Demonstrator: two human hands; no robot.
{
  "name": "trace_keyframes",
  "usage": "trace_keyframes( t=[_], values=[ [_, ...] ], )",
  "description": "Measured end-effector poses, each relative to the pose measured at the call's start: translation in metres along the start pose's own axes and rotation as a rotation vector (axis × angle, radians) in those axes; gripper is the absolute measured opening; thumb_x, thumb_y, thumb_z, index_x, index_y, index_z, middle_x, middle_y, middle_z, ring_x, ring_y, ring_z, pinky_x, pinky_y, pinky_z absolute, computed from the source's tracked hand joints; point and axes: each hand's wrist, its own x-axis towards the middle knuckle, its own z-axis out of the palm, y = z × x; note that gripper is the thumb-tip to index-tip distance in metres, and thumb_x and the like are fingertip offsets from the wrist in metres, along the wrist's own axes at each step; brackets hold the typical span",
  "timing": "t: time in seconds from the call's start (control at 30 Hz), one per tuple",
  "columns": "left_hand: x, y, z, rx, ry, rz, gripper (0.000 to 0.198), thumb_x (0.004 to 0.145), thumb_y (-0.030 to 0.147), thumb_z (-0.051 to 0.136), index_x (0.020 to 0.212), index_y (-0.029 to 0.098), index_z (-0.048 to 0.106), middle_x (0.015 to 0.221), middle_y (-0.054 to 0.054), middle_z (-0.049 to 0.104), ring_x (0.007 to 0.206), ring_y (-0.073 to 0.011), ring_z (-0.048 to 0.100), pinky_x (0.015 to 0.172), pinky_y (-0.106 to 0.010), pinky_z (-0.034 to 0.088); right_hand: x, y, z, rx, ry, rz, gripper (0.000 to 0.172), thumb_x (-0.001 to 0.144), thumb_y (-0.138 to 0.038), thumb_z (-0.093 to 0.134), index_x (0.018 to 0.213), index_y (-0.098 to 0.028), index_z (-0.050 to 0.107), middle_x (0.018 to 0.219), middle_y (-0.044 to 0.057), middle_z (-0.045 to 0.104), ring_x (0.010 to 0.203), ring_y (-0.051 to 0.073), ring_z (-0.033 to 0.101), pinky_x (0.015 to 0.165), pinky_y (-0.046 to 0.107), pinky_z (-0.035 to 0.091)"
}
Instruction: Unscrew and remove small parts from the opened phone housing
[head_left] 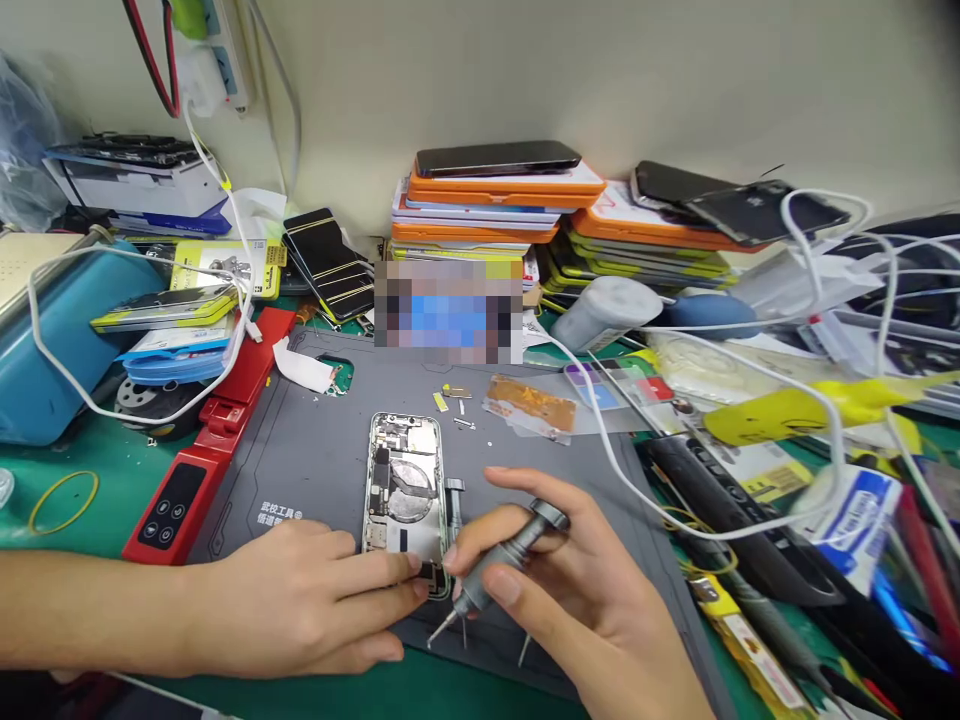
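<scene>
Grey and flat, the mat [322,450] bears an opened phone [409,485] near its middle. With the phone as dial centre, the left hand [292,595] lies at eight o'clock, fingers stretched close together onto the phone's lower end; whether they pinch anything is hard to tell. At four, the right hand [577,590] pinches a driver [499,570] between thumb and fingers, its tip at six. Small parts [440,402] lie at one, orange film [532,405] at two.
</scene>
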Motion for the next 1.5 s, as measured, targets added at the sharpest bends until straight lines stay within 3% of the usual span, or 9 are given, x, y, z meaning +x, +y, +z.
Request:
trace_keyframes(
  t=[0.13, 0.27, 0.47, 0.7, 0.9, 1.2, 1.5],
  values=[
    [-0.002, 0.001, 0.001, 0.128, -0.039, 0.058, 0.040, 0.114, 0.041, 0.059, 0.142, 0.014, 0.070, 0.135, -0.012, 0.078, 0.071, -0.0144, 0.065, 0.052, -0.030, 0.050, -0.011, 0.006, 0.007, -0.080, 0.030, -0.119, 0.028, 0.108, -0.041, 0.068, 0.135, -0.037, 0.060, 0.089, 0.004, 0.080, 0.081, 0.022, 0.076, 0.079, 0.037, 0.068],
    [-0.002, 0.001, 0.001, 0.159, -0.038, 0.076, 0.040, 0.113, 0.045, 0.062, 0.137, 0.015, 0.073, 0.140, -0.013, 0.075, 0.072, -0.0140, 0.063, 0.054, -0.029, 0.050, -0.016, 0.009, 0.014, -0.110, 0.092, -0.161, 0.027, 0.108, -0.042, 0.068, 0.134, -0.038, 0.060, 0.089, 0.003, 0.080, 0.080, 0.022, 0.076, 0.082, 0.039, 0.068],
    [-0.001, -0.002, 0.002, 0.092, -0.011, 0.041, 0.033, 0.116, 0.041, 0.059, 0.133, 0.017, 0.074, 0.135, -0.008, 0.078, 0.072, -0.0141, 0.065, 0.053, -0.031, 0.048, -0.014, 0.014, 0.009, -0.115, -0.020, -0.191, 0.032, 0.108, -0.036, 0.069, 0.137, -0.044, 0.058, 0.099, 0.001, 0.084, 0.091, 0.021, 0.082, 0.086, 0.034, 0.068],
    [-0.002, 0.000, 0.002, 0.115, -0.027, 0.036, 0.036, 0.112, 0.045, 0.065, 0.134, 0.017, 0.073, 0.133, -0.009, 0.078, 0.069, -0.0125, 0.063, 0.051, -0.029, 0.049, -0.015, 0.014, 0.010, -0.119, 0.010, -0.140, 0.026, 0.107, -0.039, 0.071, 0.131, -0.038, 0.060, 0.096, 0.004, 0.085, 0.088, 0.024, 0.083, 0.082, 0.038, 0.070],
    [-0.002, 0.001, 0.000, 0.131, -0.028, 0.052, 0.031, 0.110, 0.040, 0.068, 0.132, 0.019, 0.074, 0.137, -0.007, 0.077, 0.072, -0.0135, 0.064, 0.052, -0.031, 0.049, -0.012, 0.014, 0.010, -0.124, -0.020, -0.227, 0.031, 0.107, -0.032, 0.071, 0.135, -0.043, 0.060, 0.100, 0.000, 0.086, 0.089, 0.021, 0.084, 0.082, 0.033, 0.070],
    [0.000, 0.000, -0.002, 0.121, -0.042, 0.052, 0.027, 0.111, 0.039, 0.067, 0.126, 0.018, 0.074, 0.120, -0.005, 0.079, 0.065, -0.0125, 0.058, 0.050, -0.032, 0.047, -0.010, 0.013, 0.011, -0.131, -0.058, -0.268, 0.037, 0.107, -0.025, 0.071, 0.136, -0.045, 0.060, 0.103, -0.001, 0.086, 0.091, 0.019, 0.085, 0.079, 0.027, 0.070],
    [-0.001, 0.000, -0.001, 0.105, -0.024, 0.059, 0.025, 0.111, 0.037, 0.067, 0.126, 0.016, 0.072, 0.113, -0.004, 0.078, 0.064, -0.0131, 0.059, 0.049, -0.033, 0.047, -0.008, 0.014, 0.013, -0.140, -0.066, -0.294, 0.035, 0.109, -0.025, 0.069, 0.137, -0.042, 0.058, 0.108, -0.001, 0.086, 0.098, 0.016, 0.085, 0.086, 0.023, 0.069]
  ],
)
